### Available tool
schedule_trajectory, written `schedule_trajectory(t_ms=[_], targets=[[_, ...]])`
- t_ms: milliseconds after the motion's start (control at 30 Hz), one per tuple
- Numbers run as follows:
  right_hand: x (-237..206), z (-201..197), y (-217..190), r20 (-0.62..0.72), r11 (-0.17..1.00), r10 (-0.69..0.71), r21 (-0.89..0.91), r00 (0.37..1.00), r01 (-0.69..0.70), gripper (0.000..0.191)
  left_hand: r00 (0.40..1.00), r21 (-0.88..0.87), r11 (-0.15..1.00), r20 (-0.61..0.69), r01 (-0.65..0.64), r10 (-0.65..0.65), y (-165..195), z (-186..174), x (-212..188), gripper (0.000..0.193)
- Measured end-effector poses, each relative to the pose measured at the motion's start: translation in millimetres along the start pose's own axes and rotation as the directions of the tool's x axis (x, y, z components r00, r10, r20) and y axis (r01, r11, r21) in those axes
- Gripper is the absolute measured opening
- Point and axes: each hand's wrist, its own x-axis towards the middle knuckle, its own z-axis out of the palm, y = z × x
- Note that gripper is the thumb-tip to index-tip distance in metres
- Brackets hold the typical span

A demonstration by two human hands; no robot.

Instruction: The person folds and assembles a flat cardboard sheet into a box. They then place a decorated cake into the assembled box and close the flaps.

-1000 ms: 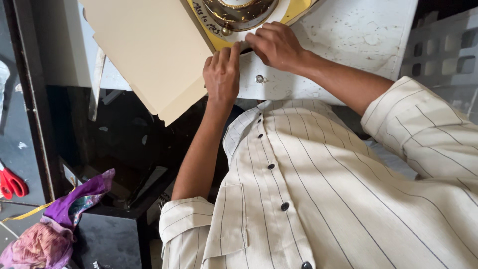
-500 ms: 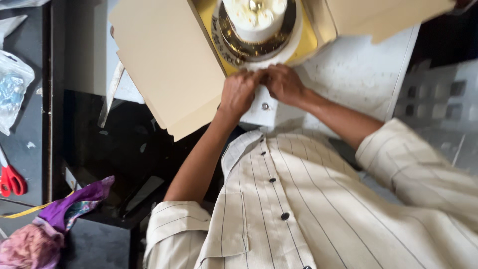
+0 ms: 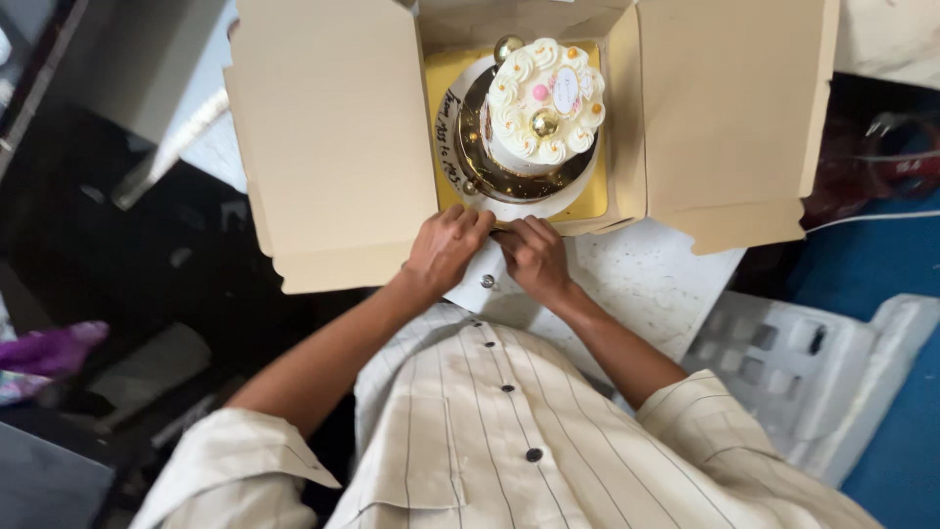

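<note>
Head view: left hand (image 3: pixel 446 247) and right hand (image 3: pixel 534 257) pinch near edge of open cardboard box (image 3: pixel 333 147), centre frame; cake (image 3: pixel 543 103) inside; white tabletop (image 3: pixel 646 284) free lower right.

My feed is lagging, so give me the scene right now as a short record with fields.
left hand: at the near edge of the cardboard box, fingers curled on it
right hand: beside the left, on the same edge
box: open, flaps spread to both sides
cake: white, round, on a gold board inside the box
surface: white speckled counter
</note>
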Motion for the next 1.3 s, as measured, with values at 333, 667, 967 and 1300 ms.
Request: schedule_trajectory(t_ms=[333, 667, 967, 1300], targets=[[-11.3, 9.1, 11.4, 0.048, 0.989, 0.075, 0.123, 0.996, -0.08, 0.011, 0.954, 0.119, 0.949, -0.028, -0.293, 0.298, 9.5, 19.0, 15.7, 0.044], [118.0, -198.4, 46.2, 0.101, 0.84, 0.424, 0.326, 0.9, -0.433, 0.009, 0.871, 0.021, 0.938, -0.381, 0.345, -0.312, -138.6, -121.9, 104.6, 0.027], [340.2, -49.5, 192.5, 0.557, 0.976, -0.105, 0.216, 0.824, -0.021, 0.044, 0.825, 0.265, 0.785, -0.093, 0.56, -0.557, -231.0, -56.7, 215.3, 0.025], [343.1, 45.5, 254.5, 0.884, 0.907, -0.097, 0.268, 0.457, -0.325, 0.036, 0.924, 0.031, 0.936, -0.175, 0.35, -0.34, -256.2, -28.5, 210.3, 0.018]])
